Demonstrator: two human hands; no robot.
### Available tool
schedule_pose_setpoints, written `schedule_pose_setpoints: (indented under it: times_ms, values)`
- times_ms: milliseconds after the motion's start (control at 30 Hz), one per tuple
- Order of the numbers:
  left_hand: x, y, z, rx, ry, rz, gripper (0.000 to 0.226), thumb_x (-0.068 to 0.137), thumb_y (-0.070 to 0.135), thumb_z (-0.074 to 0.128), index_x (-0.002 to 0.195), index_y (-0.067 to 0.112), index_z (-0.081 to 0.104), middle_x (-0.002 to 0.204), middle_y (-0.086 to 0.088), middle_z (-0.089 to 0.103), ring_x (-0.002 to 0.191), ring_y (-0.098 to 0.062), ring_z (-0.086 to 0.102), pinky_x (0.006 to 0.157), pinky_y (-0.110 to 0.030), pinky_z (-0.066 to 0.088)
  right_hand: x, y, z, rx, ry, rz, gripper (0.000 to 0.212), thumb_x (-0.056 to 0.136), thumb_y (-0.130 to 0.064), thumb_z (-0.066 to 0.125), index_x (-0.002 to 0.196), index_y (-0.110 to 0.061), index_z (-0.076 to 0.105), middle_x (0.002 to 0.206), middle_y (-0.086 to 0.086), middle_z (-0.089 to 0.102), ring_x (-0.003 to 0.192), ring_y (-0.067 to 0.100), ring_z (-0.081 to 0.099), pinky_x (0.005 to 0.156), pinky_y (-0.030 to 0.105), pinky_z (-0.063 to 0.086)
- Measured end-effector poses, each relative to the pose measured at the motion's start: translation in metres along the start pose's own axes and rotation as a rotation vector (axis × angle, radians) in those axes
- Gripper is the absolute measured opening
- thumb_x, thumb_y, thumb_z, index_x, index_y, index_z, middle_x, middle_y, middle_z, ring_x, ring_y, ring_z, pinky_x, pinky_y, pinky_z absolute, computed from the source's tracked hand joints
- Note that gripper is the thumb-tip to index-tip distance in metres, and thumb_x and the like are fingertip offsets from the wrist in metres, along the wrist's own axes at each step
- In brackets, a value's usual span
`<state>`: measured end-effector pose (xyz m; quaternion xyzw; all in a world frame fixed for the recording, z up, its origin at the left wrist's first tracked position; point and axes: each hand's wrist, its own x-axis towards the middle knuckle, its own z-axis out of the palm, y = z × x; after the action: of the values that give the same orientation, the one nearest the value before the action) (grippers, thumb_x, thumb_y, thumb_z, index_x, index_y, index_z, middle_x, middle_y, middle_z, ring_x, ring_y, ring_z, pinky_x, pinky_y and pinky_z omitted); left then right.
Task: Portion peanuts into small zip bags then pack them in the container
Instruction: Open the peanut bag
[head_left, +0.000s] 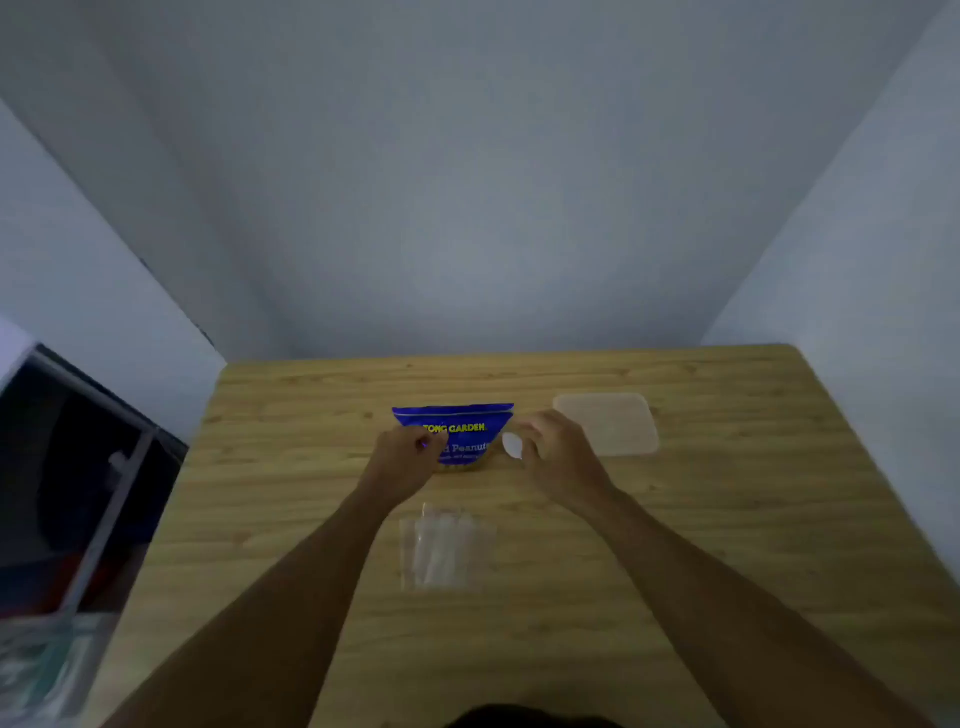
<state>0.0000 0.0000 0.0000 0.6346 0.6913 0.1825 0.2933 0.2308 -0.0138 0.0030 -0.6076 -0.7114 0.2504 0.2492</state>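
Note:
A blue peanut bag (462, 423) stands upright at the middle of the wooden table (727, 519). My left hand (402, 460) is at its lower left corner, fingers curled onto the bag's front. My right hand (558, 449) is just right of the bag. Its fingers and thumb are curled round a small white spoon (511, 446), whose bowl pokes out to the left. A stack of small clear zip bags (447, 548) lies flat nearer to me, between my forearms. A translucent rectangular container (615, 423) with its lid on sits to the right, beyond my right hand.
The table stands in a corner, with walls behind it and along its right side. A dark shelf unit with a metal frame (104, 493) stands off the table's left edge.

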Motion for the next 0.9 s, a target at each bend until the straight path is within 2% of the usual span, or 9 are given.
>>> schedule_pose_setpoints:
  times_ms: [67,133,200,267,433,533,633,800,900]
  values:
    - [0.005,-0.003,0.006,-0.090,0.018,-0.107,0.049,0.094,0.044,0.056,0.069,0.003,0.065,0.064,-0.008,0.070,0.066,-0.025,0.067,0.074,-0.035,0.055,0.010,-0.006,0.007,-0.008,0.033,-0.049,0.034,0.091,-0.008,0.053,0.122,-0.010,0.067,0.118,0.007,0.065,0.112,0.023,0.060,0.093,0.026,0.044]
    - [0.005,0.002,0.014,-0.248,-0.009,-0.218,0.051,0.094,0.047,0.056,0.069,0.004,0.068,0.063,-0.006,0.072,0.061,-0.023,0.068,0.072,-0.036,0.056,0.020,-0.017,0.012,-0.046,-0.002,-0.067,0.035,0.093,-0.007,0.055,0.125,-0.010,0.065,0.120,0.005,0.062,0.114,0.022,0.056,0.096,0.032,0.047]
    - [0.007,0.009,0.018,-0.432,0.001,-0.289,0.049,0.094,0.047,0.057,0.073,0.006,0.072,0.066,-0.007,0.072,0.056,-0.018,0.065,0.064,-0.035,0.054,0.033,-0.020,0.017,-0.111,-0.047,-0.109,0.037,0.094,-0.008,0.054,0.129,-0.012,0.064,0.124,0.004,0.061,0.116,0.023,0.053,0.098,0.039,0.047]
    - [0.011,0.016,0.019,-0.563,0.027,-0.371,0.049,0.096,0.047,0.057,0.080,0.003,0.073,0.070,-0.009,0.073,0.055,-0.017,0.064,0.052,-0.028,0.050,0.044,-0.022,0.021,-0.168,-0.096,-0.136,0.038,0.096,-0.012,0.053,0.133,-0.014,0.062,0.129,0.002,0.059,0.119,0.023,0.051,0.100,0.041,0.044]
    - [0.024,0.020,0.025,-0.763,0.054,-0.526,0.046,0.096,0.048,0.056,0.084,0.007,0.073,0.075,-0.012,0.075,0.057,-0.018,0.065,0.047,-0.023,0.048,0.059,-0.020,0.034,-0.245,-0.133,-0.198,0.037,0.097,-0.013,0.054,0.132,-0.012,0.065,0.126,0.004,0.063,0.119,0.025,0.053,0.098,0.044,0.045]
    - [0.028,0.017,0.027,-0.824,0.052,-0.552,0.046,0.095,0.048,0.058,0.085,0.007,0.073,0.075,-0.012,0.074,0.057,-0.017,0.065,0.045,-0.020,0.047,0.060,-0.011,0.039,-0.231,-0.122,-0.203,0.038,0.095,-0.011,0.056,0.132,-0.014,0.066,0.122,0.002,0.066,0.115,0.025,0.056,0.096,0.045,0.047]
    - [0.032,0.012,0.029,-0.876,0.037,-0.547,0.046,0.094,0.048,0.060,0.088,0.004,0.073,0.078,-0.015,0.074,0.061,-0.019,0.067,0.053,-0.025,0.051,0.060,-0.003,0.042,-0.202,-0.080,-0.214,0.038,0.092,-0.008,0.058,0.128,-0.016,0.070,0.116,0.001,0.068,0.110,0.024,0.058,0.093,0.044,0.048]
    - [0.035,0.005,0.031,-0.886,0.028,-0.507,0.040,0.095,0.042,0.061,0.093,0.004,0.073,0.080,-0.015,0.075,0.062,-0.020,0.068,0.056,-0.028,0.055,0.068,0.000,0.040,-0.162,-0.077,-0.198,0.032,0.092,-0.020,0.057,0.119,-0.021,0.073,0.110,-0.004,0.067,0.106,0.021,0.058,0.095,0.038,0.046]
    - [0.034,0.001,0.031,-0.874,0.007,-0.476,0.038,0.096,0.042,0.060,0.094,0.006,0.073,0.080,-0.013,0.075,0.064,-0.020,0.070,0.062,-0.032,0.056,0.076,0.000,0.035,-0.128,-0.114,-0.208,0.022,0.087,-0.018,0.061,0.103,-0.021,0.075,0.106,-0.005,0.067,0.103,0.018,0.057,0.094,0.037,0.045]
